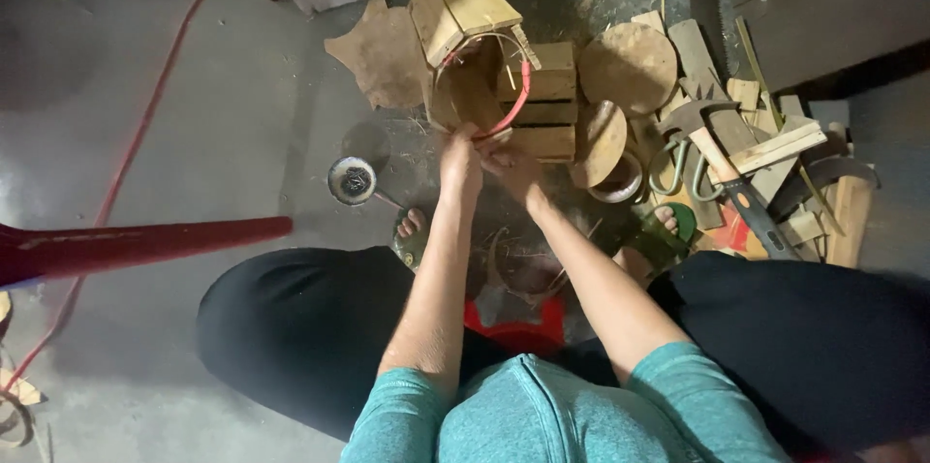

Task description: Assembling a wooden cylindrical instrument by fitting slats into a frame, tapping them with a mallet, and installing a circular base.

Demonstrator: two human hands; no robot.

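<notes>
I sit low over a concrete floor, both arms stretched forward. My left hand [459, 161] and my right hand [511, 165] are side by side, gripping the near edge of a bent bamboo-strip hoop [448, 95] that stands upright. A red band [518, 100] runs along the hoop's right side. The hoop leans against a stack of wooden blocks [545, 109], with a slanted wooden box [460, 8] behind it.
A round wooden disc [629, 66], a hatchet [717, 148], a saw, wood offcuts and a tape roll [620, 182] lie to the right. A small metal bowl [352, 179] sits left of my foot. A red stool leg [145, 242] juts in from the left; a red cable crosses the floor.
</notes>
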